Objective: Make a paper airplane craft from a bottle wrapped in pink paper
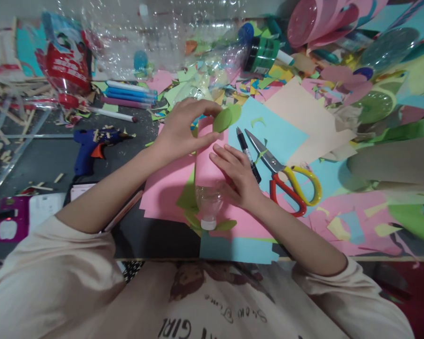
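We find the left hand [178, 129] bent about the far end of the bottle [209, 200], thumb and forefinger apart, green ovals [223, 119] at their tips. The right hand [240, 178] lays slightly spread fingers on the pink wrapping [205, 165]; whether its thumb grips below, we cannot tell. The bottle lies over pink paper [164, 190], long axis running away from the body, white cap [208, 225] towards the near edge. Its far end is partly hidden. Clear plastic [127, 35] above is cut off. The dark table [137, 242] bears scissors [277, 168], a pen [246, 150], a glue gun [86, 147] and paper scraps [355, 226].
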### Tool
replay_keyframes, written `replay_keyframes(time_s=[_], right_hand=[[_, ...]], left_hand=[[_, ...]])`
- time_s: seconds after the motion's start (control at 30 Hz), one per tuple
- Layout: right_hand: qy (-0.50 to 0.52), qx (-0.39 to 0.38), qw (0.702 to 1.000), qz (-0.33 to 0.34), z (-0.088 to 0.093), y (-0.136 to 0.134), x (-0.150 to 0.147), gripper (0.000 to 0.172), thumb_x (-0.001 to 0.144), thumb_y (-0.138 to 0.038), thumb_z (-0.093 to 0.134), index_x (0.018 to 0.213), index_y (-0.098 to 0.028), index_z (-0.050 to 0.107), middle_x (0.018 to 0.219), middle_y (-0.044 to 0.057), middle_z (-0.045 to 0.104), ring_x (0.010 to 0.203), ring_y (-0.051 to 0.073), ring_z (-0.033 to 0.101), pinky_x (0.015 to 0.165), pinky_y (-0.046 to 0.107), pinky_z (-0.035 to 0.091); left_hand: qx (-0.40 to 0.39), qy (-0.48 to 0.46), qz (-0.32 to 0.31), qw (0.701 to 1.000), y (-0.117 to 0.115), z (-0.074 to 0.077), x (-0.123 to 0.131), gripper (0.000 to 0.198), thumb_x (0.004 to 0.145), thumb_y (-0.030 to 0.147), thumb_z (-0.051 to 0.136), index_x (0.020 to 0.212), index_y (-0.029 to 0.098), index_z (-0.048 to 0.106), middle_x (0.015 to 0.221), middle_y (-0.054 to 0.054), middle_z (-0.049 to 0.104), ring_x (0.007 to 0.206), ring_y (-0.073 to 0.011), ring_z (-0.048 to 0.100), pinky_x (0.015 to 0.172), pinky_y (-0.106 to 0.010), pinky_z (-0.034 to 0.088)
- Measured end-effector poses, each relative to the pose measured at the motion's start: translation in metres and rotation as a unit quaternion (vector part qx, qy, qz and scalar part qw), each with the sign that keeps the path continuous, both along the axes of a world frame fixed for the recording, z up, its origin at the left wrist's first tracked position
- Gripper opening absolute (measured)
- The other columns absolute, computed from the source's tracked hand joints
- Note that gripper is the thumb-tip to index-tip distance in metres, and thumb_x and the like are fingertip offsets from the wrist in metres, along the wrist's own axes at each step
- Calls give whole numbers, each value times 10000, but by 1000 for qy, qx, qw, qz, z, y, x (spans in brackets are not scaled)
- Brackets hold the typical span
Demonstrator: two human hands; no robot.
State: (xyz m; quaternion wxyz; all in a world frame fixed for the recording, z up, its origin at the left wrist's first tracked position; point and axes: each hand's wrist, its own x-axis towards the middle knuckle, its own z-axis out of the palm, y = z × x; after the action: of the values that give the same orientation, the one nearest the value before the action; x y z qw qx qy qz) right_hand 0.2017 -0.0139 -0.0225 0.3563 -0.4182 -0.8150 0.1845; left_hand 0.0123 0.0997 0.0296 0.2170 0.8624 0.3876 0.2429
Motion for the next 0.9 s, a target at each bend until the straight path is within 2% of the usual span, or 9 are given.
replay_keyframes(time_s=[0.27,0.47,0.6,0.73,0.9], right_hand=[[19,3,1000,0,-1,0,-1,555,981,-348,444,1525,-292,348,1503,79,515,1426,276,403,1119,527,389],[8,-2,1000,4,0,0,0,547,980,-355,433,1517,-279,360,1508,83,509,1432,274,397,1128,525,382],[5,-12,1000,0,1,0,0,533,975,-360,433,1500,-277,391,1494,82,525,1430,277,401,1131,531,381],[-5,-37,999,-3,2,0,0,527,969,-388,427,1486,-287,413,1497,70,524,1431,282,401,1134,548,375],[-8,-34,999,-3,2,0,0,511,974,-399,426,1470,-276,429,1487,83,533,1429,271,405,1131,541,381]], left_hand=[[-7,-2,14,1000,0,-6,-4,450,808,464,668,1211,284,580,1125,-56,702,1103,-269,655,991,-444,496],[3,15,-12,1000,2,-5,-4,515,842,494,597,1309,292,514,1128,-70,702,1102,-287,656,994,-469,474],[39,67,-47,996,6,-3,-4,419,857,470,564,1242,306,583,1071,-72,714,1110,-308,640,1015,-496,435],[48,73,-47,995,7,-1,-3,376,858,440,561,1209,311,600,1097,-53,709,1148,-291,615,1024,-473,427],[32,66,-47,996,7,5,-4,340,792,448,623,1100,305,623,1251,-58,662,1207,-331,582,1008,-515,427]])
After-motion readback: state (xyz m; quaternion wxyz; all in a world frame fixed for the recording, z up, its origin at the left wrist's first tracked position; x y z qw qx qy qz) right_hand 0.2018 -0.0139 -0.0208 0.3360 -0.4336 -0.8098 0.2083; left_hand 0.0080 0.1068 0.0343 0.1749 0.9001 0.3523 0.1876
